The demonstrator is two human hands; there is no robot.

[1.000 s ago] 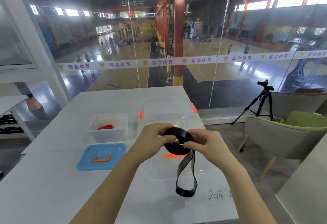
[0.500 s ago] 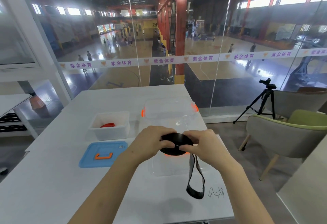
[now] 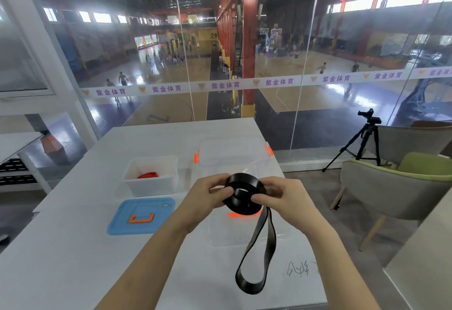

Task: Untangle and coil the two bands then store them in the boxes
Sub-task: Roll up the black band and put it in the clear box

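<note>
Above the clear box [image 3: 220, 234], both hands pinch the black band [image 3: 242, 197] at its coil. The left hand [image 3: 208, 197] steadies one edge and the right hand [image 3: 281, 199] clamps the turns, probably so they cannot spring loose. The unwound loop dangles before that box. The red band [image 3: 147, 175] lies in the white tub [image 3: 150, 186] to its left.

A white tabletop [image 3: 73, 260] is carrying a pen scribble [image 3: 299, 270]. A camera tripod [image 3: 365, 142] is standing behind a green-cushioned chair [image 3: 391, 192], and people [image 3: 123, 79] are playing on the court [image 3: 281, 95] beyond the glass wall [image 3: 342, 133].
</note>
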